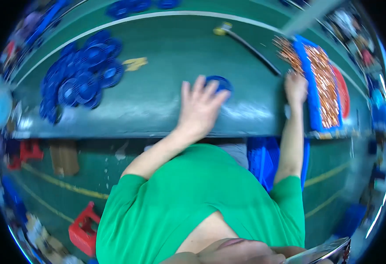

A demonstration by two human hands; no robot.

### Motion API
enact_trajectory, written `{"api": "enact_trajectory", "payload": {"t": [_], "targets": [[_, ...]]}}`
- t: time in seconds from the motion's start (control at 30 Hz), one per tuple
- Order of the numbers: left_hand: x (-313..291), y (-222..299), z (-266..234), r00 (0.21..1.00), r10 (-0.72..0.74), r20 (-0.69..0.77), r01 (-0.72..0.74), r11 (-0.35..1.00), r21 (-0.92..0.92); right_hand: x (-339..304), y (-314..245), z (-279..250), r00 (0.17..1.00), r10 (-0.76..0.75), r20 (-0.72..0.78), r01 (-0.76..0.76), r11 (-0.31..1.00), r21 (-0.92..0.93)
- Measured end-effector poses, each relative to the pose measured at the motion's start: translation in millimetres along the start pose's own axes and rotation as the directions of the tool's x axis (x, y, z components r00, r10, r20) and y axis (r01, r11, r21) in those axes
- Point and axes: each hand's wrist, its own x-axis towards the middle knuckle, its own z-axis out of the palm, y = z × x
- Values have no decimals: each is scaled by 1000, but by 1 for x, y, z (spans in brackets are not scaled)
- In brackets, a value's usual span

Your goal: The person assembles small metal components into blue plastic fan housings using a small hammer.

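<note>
My left hand (201, 107) lies with its fingers spread at the near left edge of a round blue plastic disc (221, 83) on the green tabletop (166, 88). Its fingertips overlap the disc. At the right, my right hand (296, 89) has its fingers drawn together at the near end of a loose heap of thin copper-coloured pins (288, 53). Whatever is between those fingers is hidden and slightly blurred. Just right of that hand stands a blue tray (306, 72) full of the same kind of pins.
A pile of blue discs (85, 81) covers the table's left side, with yellow strips (135, 64) beside it. A hammer-like tool with a yellow head (223, 29) and dark handle lies at the back. A red rim (342, 90) shows behind the tray; a red stool (85, 229) stands on the floor.
</note>
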Motion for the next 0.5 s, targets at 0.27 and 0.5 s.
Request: {"api": "enact_trajectory", "payload": {"t": [0.27,0.5], "targets": [[-4,-43,-25,958,-40,-284,-1,990,-140,-5,35,18,983,-129,-129,145,983,117],[15,-208,-94,697,-314,-644,660,633,405,-5,46,16,970,-70,-234,57,997,-60]]}}
